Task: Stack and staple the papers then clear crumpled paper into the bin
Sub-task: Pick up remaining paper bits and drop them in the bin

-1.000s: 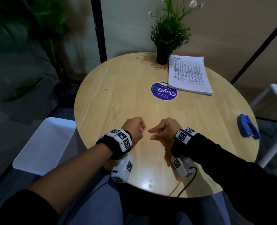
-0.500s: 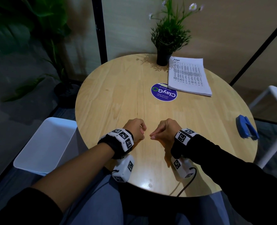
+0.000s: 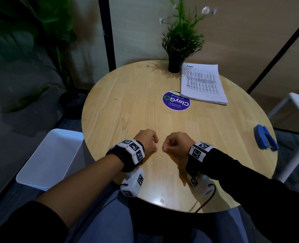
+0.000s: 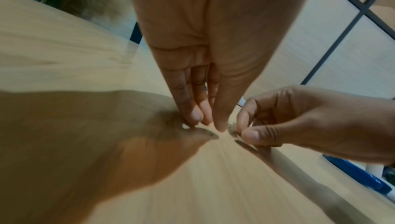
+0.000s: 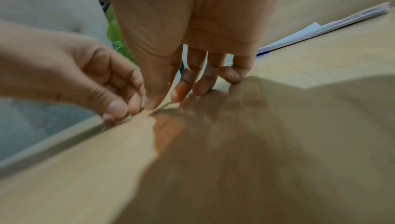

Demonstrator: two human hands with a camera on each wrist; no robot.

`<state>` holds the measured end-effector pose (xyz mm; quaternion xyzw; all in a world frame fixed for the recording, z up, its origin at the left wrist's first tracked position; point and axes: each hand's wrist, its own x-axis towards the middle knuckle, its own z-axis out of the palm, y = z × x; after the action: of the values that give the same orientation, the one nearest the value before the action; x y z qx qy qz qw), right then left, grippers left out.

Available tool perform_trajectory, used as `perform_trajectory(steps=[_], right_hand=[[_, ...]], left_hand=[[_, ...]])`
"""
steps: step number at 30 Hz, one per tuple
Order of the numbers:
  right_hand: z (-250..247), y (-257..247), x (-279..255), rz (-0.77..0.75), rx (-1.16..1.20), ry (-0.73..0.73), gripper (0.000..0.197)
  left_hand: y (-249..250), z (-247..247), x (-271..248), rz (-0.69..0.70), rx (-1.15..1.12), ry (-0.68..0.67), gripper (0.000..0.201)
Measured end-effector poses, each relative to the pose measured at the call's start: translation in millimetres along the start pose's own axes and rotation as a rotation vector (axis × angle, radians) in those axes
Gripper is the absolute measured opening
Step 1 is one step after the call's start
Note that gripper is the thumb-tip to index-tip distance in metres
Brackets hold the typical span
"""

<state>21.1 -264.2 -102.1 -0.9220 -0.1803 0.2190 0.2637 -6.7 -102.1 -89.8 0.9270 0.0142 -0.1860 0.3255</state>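
Your left hand (image 3: 146, 142) and your right hand (image 3: 176, 142) rest side by side, near but not touching, on the near part of the round wooden table (image 3: 127, 106); the fingers of both are loosely curled with the tips on the wood, and neither hand holds anything. The stack of papers (image 3: 202, 83) lies at the far right of the table, just beside the small potted plant (image 3: 180, 41) and overlapping the purple round sticker (image 3: 175, 102). The blue stapler (image 3: 265, 139) lies near the right edge of the table, well apart from your hands, and the white bin (image 3: 50, 158) stands on the floor at your left.
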Motion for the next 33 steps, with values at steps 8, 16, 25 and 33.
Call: perform_trajectory(steps=[8, 16, 25, 33], right_hand=[[-12.4, 13.4, 5.0, 0.086, -0.043, 0.074, 0.018], [-6.2, 8.2, 0.7, 0.048, 0.022, 0.047, 0.016], [-7.8, 2.0, -1.2, 0.106, 0.054, -0.017, 0.033], [-6.9, -1.6, 4.1, 0.074, 0.124, -0.040, 0.027]], left_hand=[[9.5, 7.2, 3.7, 0.032, 0.096, -0.011, 0.019], [14.2, 10.7, 6.2, 0.028, 0.090, 0.008, 0.016], [10.1, 8.7, 4.1, 0.048, 0.056, -0.036, 0.017], [-3.4, 0.6, 2.5, 0.042, 0.097, -0.030, 0.015]])
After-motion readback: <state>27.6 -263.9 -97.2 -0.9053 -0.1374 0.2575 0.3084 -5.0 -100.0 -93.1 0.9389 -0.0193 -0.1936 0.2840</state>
